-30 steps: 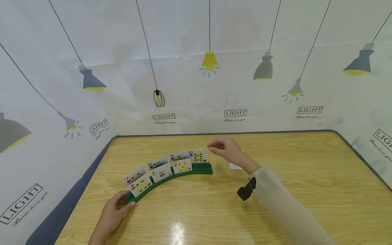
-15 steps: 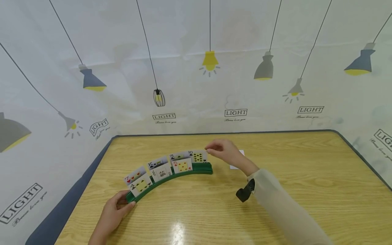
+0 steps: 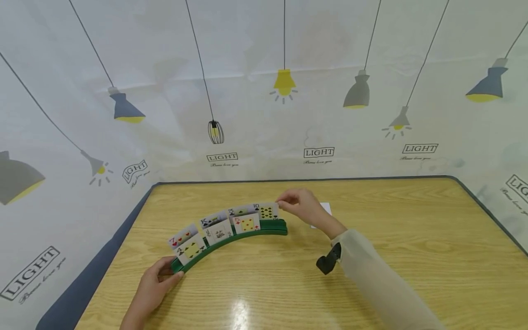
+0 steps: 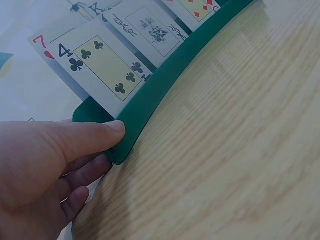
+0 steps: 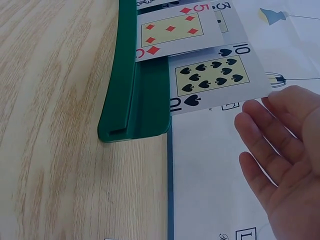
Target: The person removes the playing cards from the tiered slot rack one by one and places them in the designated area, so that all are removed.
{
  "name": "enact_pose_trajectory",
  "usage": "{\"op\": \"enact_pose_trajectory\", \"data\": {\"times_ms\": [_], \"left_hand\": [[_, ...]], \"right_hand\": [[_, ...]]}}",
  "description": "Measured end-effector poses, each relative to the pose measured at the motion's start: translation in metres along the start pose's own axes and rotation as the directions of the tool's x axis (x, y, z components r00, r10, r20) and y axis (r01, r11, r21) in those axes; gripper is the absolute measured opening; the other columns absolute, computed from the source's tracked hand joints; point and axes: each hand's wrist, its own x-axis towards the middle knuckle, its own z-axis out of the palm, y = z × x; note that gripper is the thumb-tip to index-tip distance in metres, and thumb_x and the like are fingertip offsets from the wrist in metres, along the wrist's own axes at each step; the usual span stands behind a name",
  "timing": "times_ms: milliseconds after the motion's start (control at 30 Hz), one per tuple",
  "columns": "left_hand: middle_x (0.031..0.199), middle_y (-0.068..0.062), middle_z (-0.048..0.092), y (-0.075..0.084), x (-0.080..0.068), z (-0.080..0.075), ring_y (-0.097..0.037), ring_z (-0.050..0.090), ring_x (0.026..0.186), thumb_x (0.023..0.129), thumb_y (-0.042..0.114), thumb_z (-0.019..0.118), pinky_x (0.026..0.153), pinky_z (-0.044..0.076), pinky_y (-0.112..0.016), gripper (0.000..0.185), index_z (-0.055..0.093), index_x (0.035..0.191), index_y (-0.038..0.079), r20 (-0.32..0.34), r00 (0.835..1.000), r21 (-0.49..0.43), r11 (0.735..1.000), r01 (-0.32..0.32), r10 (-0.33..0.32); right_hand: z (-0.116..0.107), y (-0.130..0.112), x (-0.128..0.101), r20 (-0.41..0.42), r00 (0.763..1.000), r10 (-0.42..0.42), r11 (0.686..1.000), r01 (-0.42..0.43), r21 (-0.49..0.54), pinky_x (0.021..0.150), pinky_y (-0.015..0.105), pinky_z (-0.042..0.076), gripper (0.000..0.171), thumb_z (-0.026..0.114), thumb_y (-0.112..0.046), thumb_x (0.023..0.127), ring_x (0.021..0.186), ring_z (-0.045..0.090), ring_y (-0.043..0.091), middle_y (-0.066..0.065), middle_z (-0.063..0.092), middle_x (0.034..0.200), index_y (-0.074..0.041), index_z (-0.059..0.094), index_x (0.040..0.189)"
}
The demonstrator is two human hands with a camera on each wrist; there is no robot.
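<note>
A curved green card holder (image 3: 274,226) stands on the table with playing cards upright in two rows. My left hand (image 3: 153,282) grips its left end, thumb on the front face beside the four of clubs (image 4: 100,72). At the other end, my right hand (image 3: 304,206) pinches the upper right corner of the ten of spades (image 5: 212,80), which stands in the back row. The five of diamonds (image 5: 172,31) and a joker (image 4: 152,32) fill the front row with the four. Behind them show the seven of hearts (image 3: 181,238), a king (image 3: 212,220) and a three (image 5: 223,20).
A white card or paper (image 3: 326,207) lies on the wooden table (image 3: 264,284) behind my right wrist, partly hidden by it. A cloth backdrop (image 3: 247,91) printed with lamps rises at the table's far edge.
My right hand has moved slightly left, from just beside the ten of spades onto its upper corner. The left hand keeps its grip on the holder.
</note>
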Motion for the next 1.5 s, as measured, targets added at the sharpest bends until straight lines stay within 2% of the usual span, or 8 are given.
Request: {"op": "enact_pose_trajectory", "data": {"times_ms": [333, 533, 933, 1333, 1500], "left_hand": [[0.108, -0.015, 0.059, -0.001, 0.001, 0.0, -0.023, 0.056, 0.095, 0.084, 0.01, 0.067, 0.071, 0.048, -0.024, 0.041, 0.054, 0.122, 0.0, -0.003, 1.0, -0.003, 1.0, -0.018, 0.018], [0.109, -0.015, 0.059, 0.0, 0.0, 0.0, -0.023, 0.056, 0.095, 0.084, 0.01, 0.067, 0.07, 0.048, -0.024, 0.042, 0.054, 0.123, -0.001, -0.001, 1.0, 0.0, 1.0, -0.011, 0.011], [0.11, -0.016, 0.059, -0.001, 0.001, 0.001, -0.023, 0.057, 0.094, 0.084, 0.008, 0.067, 0.071, 0.048, -0.024, 0.04, 0.054, 0.121, -0.002, -0.007, 1.0, 0.009, 1.0, -0.011, 0.011], [0.108, -0.016, 0.059, -0.001, 0.001, 0.001, -0.022, 0.057, 0.093, 0.084, 0.008, 0.067, 0.071, 0.049, -0.025, 0.041, 0.054, 0.121, -0.002, -0.006, 1.0, 0.023, 1.0, -0.012, 0.012], [0.108, -0.016, 0.059, -0.001, 0.002, 0.001, -0.022, 0.057, 0.093, 0.084, 0.007, 0.067, 0.07, 0.049, -0.024, 0.04, 0.054, 0.121, -0.002, -0.007, 1.0, 0.022, 1.0, -0.012, 0.012]], "right_hand": [[-0.003, -0.001, 0.0, -0.081, 0.997, 0.011, 1.0, -0.013, -0.026, 0.068, 0.032, 0.049, 0.018, 0.058, -0.02, 0.092, 0.08, 0.059, 0.016, 0.001, 0.065, 0.087, -0.007, 0.069, 0.098], [-0.008, 0.001, -0.001, -0.118, 0.993, -0.018, 0.999, 0.015, -0.028, 0.068, 0.032, 0.049, 0.018, 0.059, -0.02, 0.091, 0.079, 0.06, 0.016, 0.003, 0.066, 0.088, -0.007, 0.069, 0.098], [-0.037, 0.008, -0.011, -0.192, 0.98, -0.053, 0.996, 0.037, -0.085, 0.068, 0.035, 0.05, 0.013, 0.061, -0.014, 0.09, 0.079, 0.06, 0.018, 0.004, 0.066, 0.085, -0.005, 0.069, 0.093], [-0.083, 0.02, -0.032, -0.269, 0.963, 0.027, 0.988, -0.067, -0.14, 0.07, 0.037, 0.049, 0.017, 0.06, -0.017, 0.09, 0.08, 0.06, 0.022, 0.009, 0.066, 0.088, -0.003, 0.068, 0.096], [-0.098, 0.032, -0.044, -0.3, 0.949, 0.092, 0.983, -0.134, -0.122, 0.067, 0.032, 0.049, 0.021, 0.059, -0.02, 0.091, 0.078, 0.062, 0.021, 0.011, 0.066, 0.088, -0.002, 0.067, 0.098]]}}
